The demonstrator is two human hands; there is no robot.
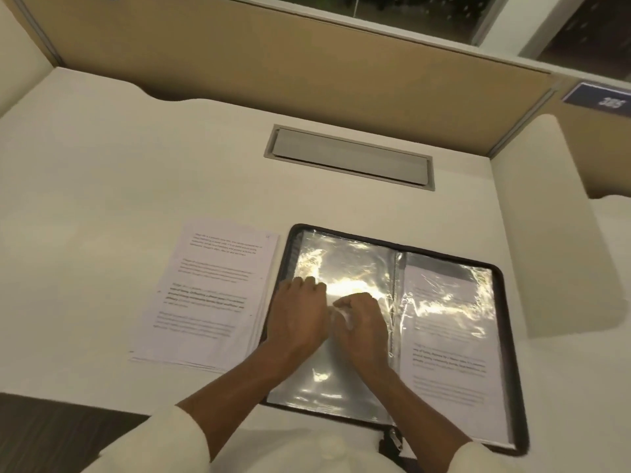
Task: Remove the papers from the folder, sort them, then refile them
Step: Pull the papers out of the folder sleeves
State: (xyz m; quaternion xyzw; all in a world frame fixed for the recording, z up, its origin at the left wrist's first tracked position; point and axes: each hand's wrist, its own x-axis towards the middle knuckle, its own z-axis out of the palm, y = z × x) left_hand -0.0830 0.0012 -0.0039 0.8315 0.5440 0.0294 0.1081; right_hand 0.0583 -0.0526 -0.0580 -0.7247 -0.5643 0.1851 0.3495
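A black zip folder lies open on the white desk, its clear plastic sleeves shining under the light. The right sleeve holds a printed sheet; the left sleeve looks empty and reflective. A stack of printed papers lies just left of the folder. My left hand rests on the left sleeve with its fingers curled under at the knuckles. Beside it, my right hand has its fingers curled and seems to pinch the sleeve's plastic near the spine.
A grey cable hatch is set into the desk behind the folder. Tan partition walls enclose the back and sides. The desk's front edge runs at lower left, with dark floor beyond it.
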